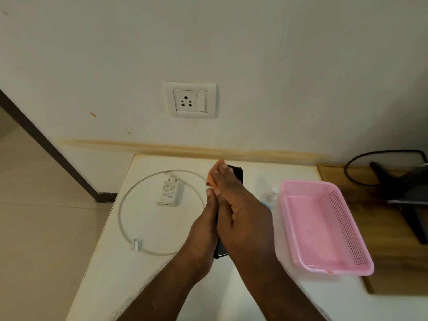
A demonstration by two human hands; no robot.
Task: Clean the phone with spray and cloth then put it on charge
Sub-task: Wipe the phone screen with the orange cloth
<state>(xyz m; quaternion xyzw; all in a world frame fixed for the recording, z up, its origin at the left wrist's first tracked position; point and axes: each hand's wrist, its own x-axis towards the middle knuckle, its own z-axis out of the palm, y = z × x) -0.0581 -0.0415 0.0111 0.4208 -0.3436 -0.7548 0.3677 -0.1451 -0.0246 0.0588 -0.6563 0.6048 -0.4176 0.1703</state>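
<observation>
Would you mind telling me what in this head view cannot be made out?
- Phone: mostly covered by both hands; screen state unseen.
- Cloth: only an orange edge shows past the right hand.
- Spray bottle: partly behind the pink basket; label unreadable.
- Charger: print too small.
- Left hand: fingers hidden behind the phone.

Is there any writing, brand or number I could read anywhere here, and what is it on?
Nothing can be quoted.
White charger adapter: small grey print and symbols on its face, too small and blurred to read.
Wall socket, pink basket, spray bottle: no text shows.
</observation>
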